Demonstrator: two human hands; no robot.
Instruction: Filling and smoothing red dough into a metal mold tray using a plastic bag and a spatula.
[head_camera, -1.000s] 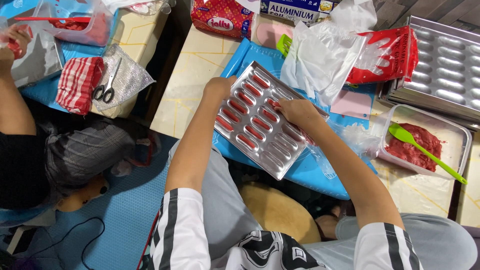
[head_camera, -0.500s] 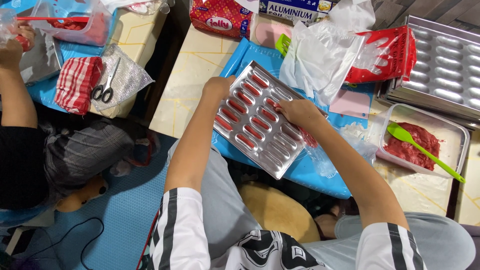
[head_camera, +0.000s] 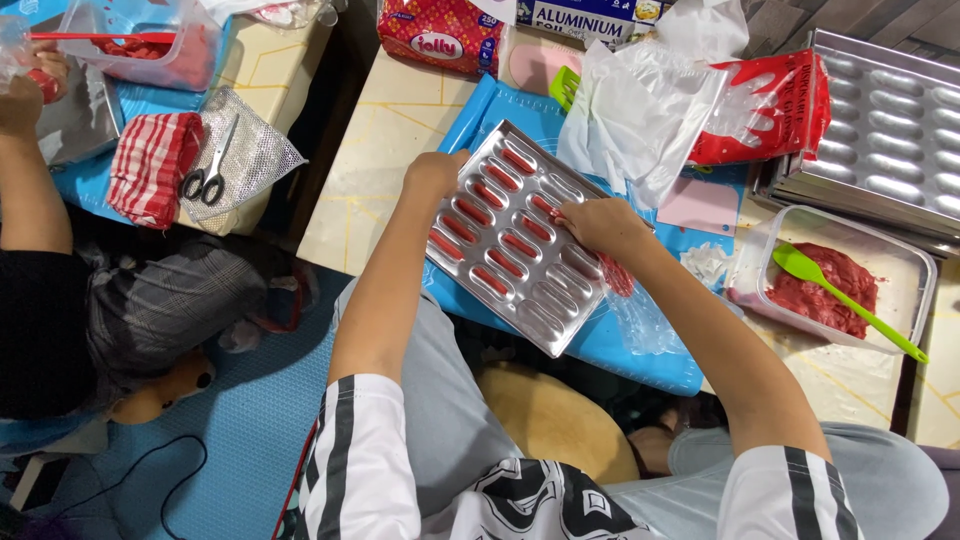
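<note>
A silver baking tray (head_camera: 548, 322) with rows of oblong moulds lies tilted on a blue mat (head_camera: 650, 365). Many of its moulds hold red batter. My left hand (head_camera: 436, 172) grips the tray's upper left edge. My right hand (head_camera: 600, 224) rests on the tray's right side, closed around a clear piping bag (head_camera: 632, 300) with red batter, its tip over a mould. The bag trails down past my wrist.
A clear tub (head_camera: 915, 262) of red batter with a green spatula (head_camera: 845, 300) stands at right, below stacked empty mould trays (head_camera: 890, 130). Plastic bags (head_camera: 640, 110) and a red packet lie behind the tray. At left another person's arm (head_camera: 25, 180), scissors (head_camera: 207, 172) and a checked cloth (head_camera: 150, 165).
My right hand has shifted slightly along the tray's right side. The person at left has lifted their hand a little. The tray stays in place.
</note>
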